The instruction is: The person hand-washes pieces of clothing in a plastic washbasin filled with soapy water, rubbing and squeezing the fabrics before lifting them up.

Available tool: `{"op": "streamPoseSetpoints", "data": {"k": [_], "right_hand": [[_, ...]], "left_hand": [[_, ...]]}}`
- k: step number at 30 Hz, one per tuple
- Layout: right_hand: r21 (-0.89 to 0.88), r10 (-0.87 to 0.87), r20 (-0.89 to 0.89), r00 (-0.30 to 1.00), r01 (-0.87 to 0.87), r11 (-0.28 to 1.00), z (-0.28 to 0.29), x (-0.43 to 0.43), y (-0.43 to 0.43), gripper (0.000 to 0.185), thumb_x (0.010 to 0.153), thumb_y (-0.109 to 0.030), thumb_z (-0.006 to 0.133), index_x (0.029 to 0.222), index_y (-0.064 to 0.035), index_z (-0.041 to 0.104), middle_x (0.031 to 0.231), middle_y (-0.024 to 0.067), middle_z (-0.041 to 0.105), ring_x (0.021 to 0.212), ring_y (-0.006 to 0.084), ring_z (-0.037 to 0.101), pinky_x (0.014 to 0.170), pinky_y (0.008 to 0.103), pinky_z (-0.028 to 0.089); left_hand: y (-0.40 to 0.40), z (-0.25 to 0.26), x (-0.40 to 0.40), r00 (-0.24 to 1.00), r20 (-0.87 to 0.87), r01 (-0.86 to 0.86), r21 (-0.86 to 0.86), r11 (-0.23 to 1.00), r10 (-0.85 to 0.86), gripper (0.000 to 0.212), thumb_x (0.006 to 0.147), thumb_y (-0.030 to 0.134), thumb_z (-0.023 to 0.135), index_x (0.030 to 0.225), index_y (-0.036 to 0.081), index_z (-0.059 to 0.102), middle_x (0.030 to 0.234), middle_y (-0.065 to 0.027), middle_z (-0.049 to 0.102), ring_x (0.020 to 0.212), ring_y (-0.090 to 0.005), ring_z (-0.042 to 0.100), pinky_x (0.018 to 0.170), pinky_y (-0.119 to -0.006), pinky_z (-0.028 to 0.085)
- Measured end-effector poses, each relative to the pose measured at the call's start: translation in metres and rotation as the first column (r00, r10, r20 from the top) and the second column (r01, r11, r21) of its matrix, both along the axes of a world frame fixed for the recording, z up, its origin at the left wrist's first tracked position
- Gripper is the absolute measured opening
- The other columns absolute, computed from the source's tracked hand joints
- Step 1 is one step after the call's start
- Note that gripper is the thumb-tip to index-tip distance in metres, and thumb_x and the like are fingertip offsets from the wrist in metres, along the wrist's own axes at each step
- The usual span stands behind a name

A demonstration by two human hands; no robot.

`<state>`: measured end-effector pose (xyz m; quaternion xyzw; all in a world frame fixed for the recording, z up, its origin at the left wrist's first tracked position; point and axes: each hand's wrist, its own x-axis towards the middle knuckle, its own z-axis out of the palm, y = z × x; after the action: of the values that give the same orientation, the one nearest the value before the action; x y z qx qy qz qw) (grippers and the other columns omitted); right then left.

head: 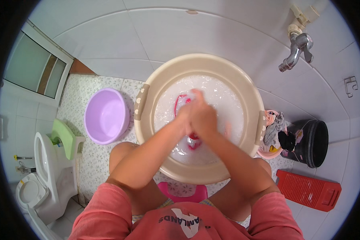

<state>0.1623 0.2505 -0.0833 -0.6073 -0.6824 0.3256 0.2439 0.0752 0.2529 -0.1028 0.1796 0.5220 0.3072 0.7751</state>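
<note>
My left hand (186, 118) and my right hand (203, 115) are pressed together over a large beige plastic basin (199, 61), blurred by motion. Between them they grip a red cloth (193, 136), most of it hidden by my fingers. Parts of the red fabric show in the water above and below my hands. White suds and cloudy soapy water (225, 99) fill the basin's lower part. The basin stands on the floor in front of my knees.
At left are a purple basin (106, 115), a light green stool (63, 138) and a white toilet (43, 156). Rightward are a pink basin (270, 154) of clothes, a black bucket (312, 144) and a red washboard (310, 190). A metal tap (297, 49) juts from the wall.
</note>
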Motion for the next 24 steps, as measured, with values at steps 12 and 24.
{"op": "streamPoseSetpoints", "data": {"k": [12,24], "right_hand": [[0.018,-0.202,0.118,0.972,0.201,0.979,-0.035,0.028,0.033,0.031,0.078,-0.012,0.045,0.109,-0.0123,0.046,0.074,0.0234,0.059,0.074,0.0397,0.058,0.069,0.0478,0.044],[-0.085,-0.098,0.202,0.975,0.117,0.99,-0.145,0.092,0.04,0.026,0.077,-0.016,0.048,0.1,-0.0033,0.051,0.086,0.0228,0.058,0.087,0.0365,0.056,0.074,0.0433,0.042]], "left_hand": [[-0.014,-0.005,0.022,0.97,0.218,-0.084,-0.121,0.989,0.109,0.031,0.09,0.034,0.039,0.095,0.007,0.053,0.085,-0.0073,0.057,0.073,-0.0155,0.053,0.057,-0.03,0.043],[-0.006,-0.079,-0.006,0.956,-0.292,0.021,0.079,0.997,0.003,0.041,0.087,0.039,0.047,0.103,0.001,0.053,0.095,-0.0086,0.06,0.086,-0.0193,0.058,0.069,-0.036,0.048]]}}
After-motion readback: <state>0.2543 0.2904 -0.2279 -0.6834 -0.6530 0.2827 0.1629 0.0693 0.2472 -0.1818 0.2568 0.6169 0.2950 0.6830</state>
